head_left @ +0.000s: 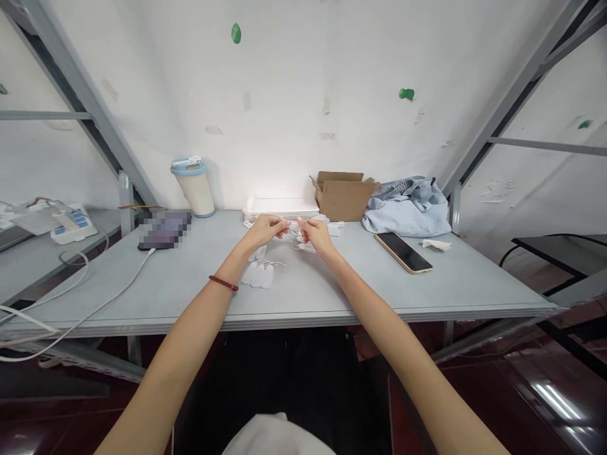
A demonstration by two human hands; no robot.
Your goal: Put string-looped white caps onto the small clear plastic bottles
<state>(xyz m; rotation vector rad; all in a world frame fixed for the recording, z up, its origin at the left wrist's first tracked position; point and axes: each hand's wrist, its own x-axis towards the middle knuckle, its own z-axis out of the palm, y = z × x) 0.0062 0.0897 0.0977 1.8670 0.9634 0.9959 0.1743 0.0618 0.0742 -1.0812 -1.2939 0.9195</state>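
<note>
My left hand [269,230] and my right hand [315,235] are close together above the middle of the table. Each is closed in a pinch of thumb and fingertips. A thin white string [293,230] shows between the fingertips; its ends are too small to make out. Just under my right hand lies a white tag [307,248], one of several small white pieces there. Nearer to me, below my left wrist, a few white tags [258,275] lie side by side with their strings pointing right. A dark red bead bracelet circles my left wrist.
Behind my hands stand a stack of white trays [282,206] and an open cardboard box [345,200]. Light blue cloth [408,212], a phone [403,251] and a crumpled tissue [437,244] lie right. At left are a lidded cup [194,188], a blurred-out device and a white cable [118,297].
</note>
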